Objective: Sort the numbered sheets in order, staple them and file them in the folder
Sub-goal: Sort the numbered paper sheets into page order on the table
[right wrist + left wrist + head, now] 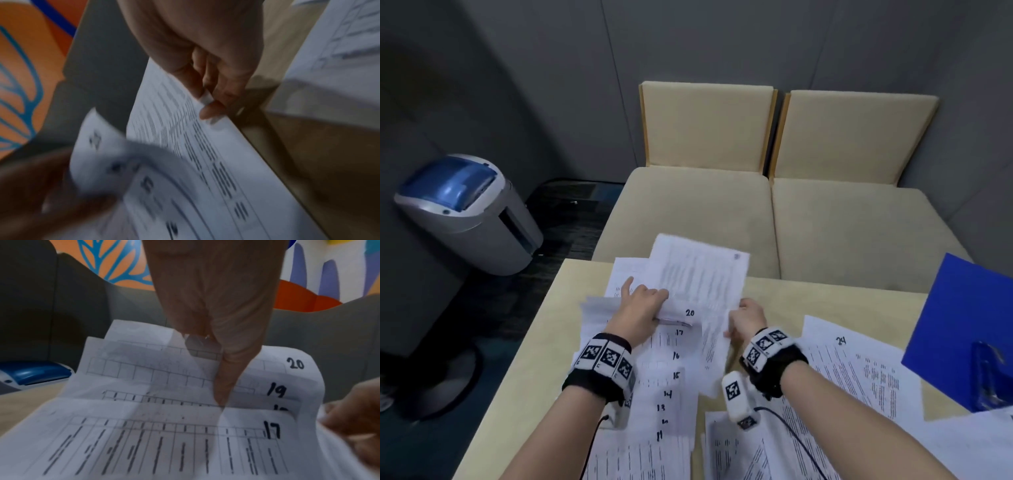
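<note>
A fanned stack of white sheets [671,377] numbered 11 up to 20 lies on the table in front of me. My left hand [643,305] pinches the top sheets near 19 and 20, its thumb [224,379] on the paper. My right hand [748,317] pinches the edge of a printed sheet [698,274] that stands raised over the far end of the stack; the pinch [207,102] shows close up. The blue folder [969,315] lies at the right, with a blue stapler [993,377] on it.
More loose sheets, one marked 24 [859,363], cover the beige table [825,294] to the right and near me. Two beige chairs [705,205] stand behind the table's far edge. A grey and blue bin-like machine [465,212] sits on the floor at left.
</note>
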Demonstrator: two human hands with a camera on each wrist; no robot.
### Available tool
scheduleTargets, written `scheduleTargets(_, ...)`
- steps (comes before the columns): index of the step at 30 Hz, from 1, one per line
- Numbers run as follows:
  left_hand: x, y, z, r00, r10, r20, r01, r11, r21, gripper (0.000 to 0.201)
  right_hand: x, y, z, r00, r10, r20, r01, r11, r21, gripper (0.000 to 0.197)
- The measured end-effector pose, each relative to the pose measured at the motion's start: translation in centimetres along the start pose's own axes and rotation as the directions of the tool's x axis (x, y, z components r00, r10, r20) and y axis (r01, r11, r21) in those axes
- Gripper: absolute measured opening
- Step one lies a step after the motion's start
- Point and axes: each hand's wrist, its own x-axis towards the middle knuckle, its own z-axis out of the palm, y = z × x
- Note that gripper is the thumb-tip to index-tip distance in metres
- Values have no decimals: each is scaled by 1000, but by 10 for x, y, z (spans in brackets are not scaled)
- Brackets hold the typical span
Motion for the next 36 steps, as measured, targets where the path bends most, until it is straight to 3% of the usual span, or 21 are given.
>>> scheduleTargets(4, -1, 0, -9, 998, -4, 56, 5, 1000, -20, 26, -9, 10, 26, 989, 28, 142, -6, 988, -154, 30)
scheduleTargets(10, 7, -4, -7, 985, -65, 163, 70, 997, -30, 26, -16, 16, 40, 930, 126, 344, -2, 941, -340, 19)
scheduleTargets(13, 11, -2, 1, 978, -84, 192, 90, 996, -23, 27, -16, 15, 41, 924, 124, 363, 60, 888, -456, 11)
scheduleTargets(16, 15, 1, 8, 980, -83, 178, 86, 996, -12, 30, -13, 14, 47, 930, 122, 347, 112, 804, -584, 24)
scheduleTargets(19, 18, 2, 15, 985, -92, 144, 102, 993, -61, 65, -15, 13, 51, 912, 128, 390, 181, 727, -662, 27)
scheduleTargets(22, 23, 0, 21, 976, -90, 198, 106, 992, -70, 98, -16, 15, 52, 880, 122, 459, 252, 699, -669, 21)
scheduleTargets(24, 28, -3, 23, 969, -80, 232, 101, 991, -82, 95, -16, 16, 47, 862, 94, 498, 289, 716, -635, 18)
scheduleTargets(27, 32, -3, 26, 976, -50, 211, 69, 994, -85, 71, -13, 17, 35, 847, 55, 529, 300, 772, -560, 29)
scheduleTargets(30, 34, -3, 33, 982, -28, 184, 37, 998, -45, 61, -12, 19, 9, 917, -40, 398, 226, 873, -433, 37)
scheduleTargets(33, 37, 0, 41, 987, -28, 161, 19, 998, 57, 59, -9, 26, -41, 967, -144, 208, 202, 935, -292, 24)
scheduleTargets(36, 42, 5, 47, 987, -80, 138, 65, 991, 114, 65, -6, 41, -108, 968, -192, -161, 110, 903, -416, 21)
